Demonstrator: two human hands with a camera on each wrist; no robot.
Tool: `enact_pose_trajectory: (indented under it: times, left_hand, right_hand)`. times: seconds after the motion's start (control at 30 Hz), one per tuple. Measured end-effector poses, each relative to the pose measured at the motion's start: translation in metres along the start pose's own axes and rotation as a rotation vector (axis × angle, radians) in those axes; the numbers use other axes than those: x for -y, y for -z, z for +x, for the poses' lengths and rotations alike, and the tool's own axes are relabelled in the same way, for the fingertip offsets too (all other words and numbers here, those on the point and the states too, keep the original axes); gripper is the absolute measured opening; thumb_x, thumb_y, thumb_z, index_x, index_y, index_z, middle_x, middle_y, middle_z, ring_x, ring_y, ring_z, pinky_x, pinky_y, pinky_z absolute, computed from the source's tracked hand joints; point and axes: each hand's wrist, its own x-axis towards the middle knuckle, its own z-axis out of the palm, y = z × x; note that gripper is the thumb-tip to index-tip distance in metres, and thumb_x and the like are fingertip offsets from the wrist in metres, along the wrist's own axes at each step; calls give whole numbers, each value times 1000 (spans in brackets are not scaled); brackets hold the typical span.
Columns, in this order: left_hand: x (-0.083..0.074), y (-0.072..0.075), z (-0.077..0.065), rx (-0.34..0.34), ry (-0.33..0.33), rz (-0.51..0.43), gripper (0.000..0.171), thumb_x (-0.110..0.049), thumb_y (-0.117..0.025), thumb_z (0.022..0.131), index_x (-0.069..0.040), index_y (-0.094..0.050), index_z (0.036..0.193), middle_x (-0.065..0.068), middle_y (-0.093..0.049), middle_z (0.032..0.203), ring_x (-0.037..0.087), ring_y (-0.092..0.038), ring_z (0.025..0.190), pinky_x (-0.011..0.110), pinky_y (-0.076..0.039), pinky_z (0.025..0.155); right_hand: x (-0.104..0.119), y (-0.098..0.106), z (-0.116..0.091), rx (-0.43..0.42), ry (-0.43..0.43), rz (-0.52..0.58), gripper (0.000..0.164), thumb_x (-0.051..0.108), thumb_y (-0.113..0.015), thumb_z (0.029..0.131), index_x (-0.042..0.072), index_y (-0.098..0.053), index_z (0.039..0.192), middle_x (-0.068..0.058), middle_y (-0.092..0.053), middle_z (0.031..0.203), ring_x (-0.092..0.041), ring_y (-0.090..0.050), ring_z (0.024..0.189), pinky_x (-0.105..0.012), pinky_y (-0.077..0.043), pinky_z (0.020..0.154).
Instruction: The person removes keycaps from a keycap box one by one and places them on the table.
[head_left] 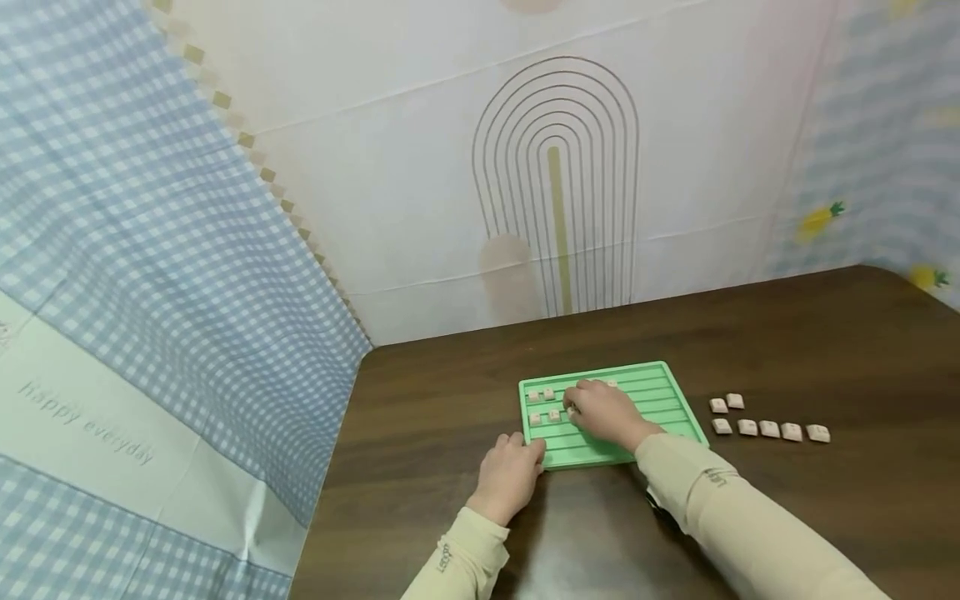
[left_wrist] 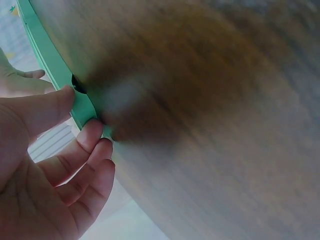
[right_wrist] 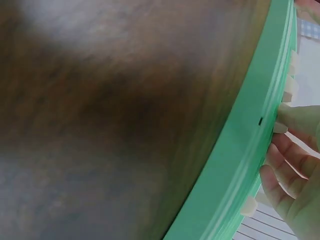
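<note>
A green ridged tray lies on the table, bearing several small beige keycaps on its left part. At the near left corner, my left hand holds the tray; in the left wrist view its thumb and fingertips pinch the green edge. Over the middle of the tray reaches my right hand, with a keycap pinched between thumb and fingers in the right wrist view. That hand hides part of the rows; another keycap shows behind it.
To the right of the tray, several loose keycaps lie in two uneven rows on the dark wooden table. A patterned cloth hangs behind the table, and a blue checked one hangs at the left.
</note>
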Motion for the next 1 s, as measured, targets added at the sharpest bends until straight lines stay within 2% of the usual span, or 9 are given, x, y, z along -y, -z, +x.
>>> enact_pose_trajectory:
  times: [0.17,0.3,0.53,0.67,0.83,1.0]
  left_hand:
    - [4,2,-2,9,43,-18,14,-21,-67,81,-15,-55,79,6,-58,75,20,-47,63,28,-42,48]
    - [5,2,-1,12,30,-28,14,-21,-66,82,-16,-54,78,6,-57,74,19,-46,63,26,-40,47]
    - [6,3,-4,-7,13,-18,14,-20,-67,81,-14,-54,78,7,-57,72,20,-47,62,29,-43,48]
    - [5,3,-4,-24,-6,-36,14,-19,-67,80,-14,-54,77,7,-58,72,21,-47,61,30,-44,48]
    - [-1,1,-2,-29,-24,-65,13,-18,-67,81,-13,-55,78,9,-59,73,23,-49,63,31,-45,49]
    - [-2,3,-1,-18,-12,-70,12,-17,-67,80,-13,-56,79,10,-60,75,23,-50,65,33,-46,50]
  right_hand:
    - [-1,16,2,-11,22,47,17,18,-60,87,12,-67,101,-8,-67,98,-22,-60,85,-41,-53,69]
    - [-16,41,-5,-7,-25,55,19,20,-61,86,13,-66,104,-8,-66,97,-23,-60,86,-43,-52,68]
    - [-63,86,-26,-22,-134,21,23,20,-57,89,9,-64,108,-14,-65,103,-28,-59,89,-48,-51,69]
    - [-98,108,-49,0,-217,6,25,21,-54,91,6,-62,109,-20,-63,106,-32,-58,91,-52,-49,68]
    - [-140,117,-88,87,-306,-12,27,22,-53,90,2,-60,107,-23,-63,105,-37,-58,90,-51,-47,65]
    - [-159,106,-110,163,-336,-3,22,21,-53,90,3,-61,101,-21,-65,98,-30,-59,78,-44,-46,57]
